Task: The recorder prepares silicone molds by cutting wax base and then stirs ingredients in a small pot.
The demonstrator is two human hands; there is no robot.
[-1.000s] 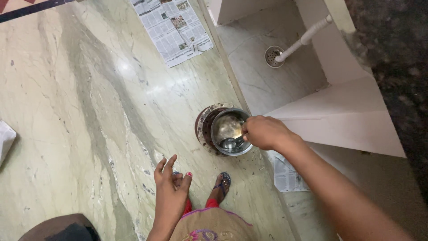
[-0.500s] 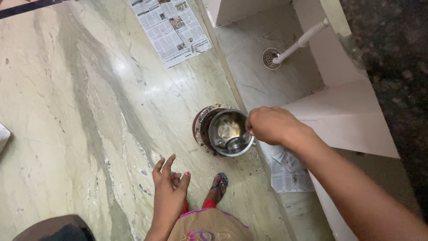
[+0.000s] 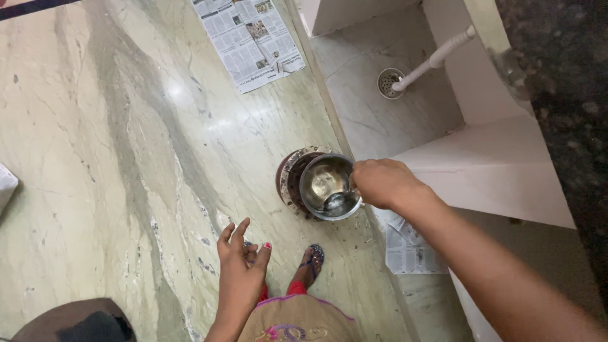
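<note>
- Right hand [image 3: 385, 183] has its grip closed on the rim of a steel pot [image 3: 329, 185], fingers curled over the edge nearest the white step.
- Left hand [image 3: 242, 261] hangs free with its grip open, fingers spread and holding nothing, above the marble floor [image 3: 95, 158].
- Inside the steel pot lies a spoon [image 3: 335, 201], its bowl low against the near wall.
- Under the pot shows a round dark plate [image 3: 290, 180], only its left rim visible, on the floor just beside the edge of the wash area.
- A sandalled foot [image 3: 311, 259] stands on the floor below the pot, near the left hand.
- Beyond the pot, a sunken wash area [image 3: 380, 120] holds a round drain [image 3: 387, 81] and a white pipe [image 3: 437, 58] slanting down to it.
- Newspaper sheets [image 3: 247, 38] lie flat on the floor at the top, well apart from the pot; another paper scrap [image 3: 408, 247] lies under the right forearm.
</note>
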